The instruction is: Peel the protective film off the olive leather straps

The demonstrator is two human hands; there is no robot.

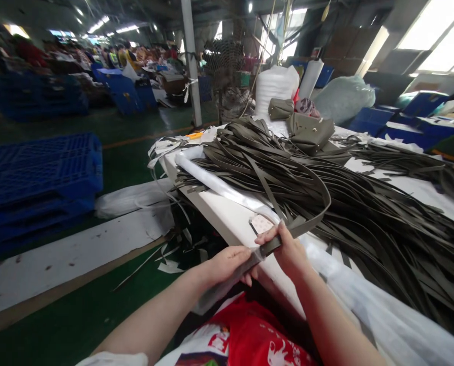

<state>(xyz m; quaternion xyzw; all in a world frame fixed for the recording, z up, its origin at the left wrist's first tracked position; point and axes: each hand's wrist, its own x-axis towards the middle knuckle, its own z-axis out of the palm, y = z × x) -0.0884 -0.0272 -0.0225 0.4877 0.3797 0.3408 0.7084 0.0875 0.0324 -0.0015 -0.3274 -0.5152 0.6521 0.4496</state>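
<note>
Over the table's near edge, my right hand is closed on a dark olive strap. The strap loops up and back to the right, and its end points toward my left hand. My left hand is closed around a translucent plastic sleeve, which hangs down toward my lap. The strap's end is at the mouth of the sleeve, between my two hands; how far inside it reaches is hard to make out. Just beyond my fingers lies a large pile of similar straps.
A white roll of plastic runs along the table edge. A phone-like item lies near my hands. Olive bags and a foam roll stand behind the straps. Blue pallets are stacked at left; someone's arm shows at far right.
</note>
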